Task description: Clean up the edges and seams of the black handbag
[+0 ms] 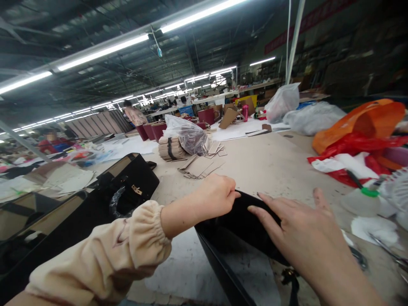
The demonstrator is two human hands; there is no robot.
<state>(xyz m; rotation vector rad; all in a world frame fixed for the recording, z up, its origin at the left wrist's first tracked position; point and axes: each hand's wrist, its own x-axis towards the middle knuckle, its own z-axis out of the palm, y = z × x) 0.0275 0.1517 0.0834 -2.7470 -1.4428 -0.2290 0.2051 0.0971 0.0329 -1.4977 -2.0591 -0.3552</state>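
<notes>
A black handbag (251, 229) stands tilted in front of me, its top open and its inside dark. My left hand (219, 193) is closed in a pinch on the bag's far top corner. Along the same upper edge, my right hand (296, 225) has its thumb inside and a finger outside, pinching the panel; another finger sticks up off it. A dark strap with metal hardware (288, 276) hangs by the bag's right side. Beneath lies a pale sheet (178, 267). What the left fingertips hold is partly hidden.
More black handbags (137, 178) stand to the left. Behind are bundled card pieces (172, 148) under a plastic bag (194, 138) and loose cards (200, 165). At right lie an orange bag (357, 119), a green-collared bottle (363, 199) and scissors (389, 250). People work far left.
</notes>
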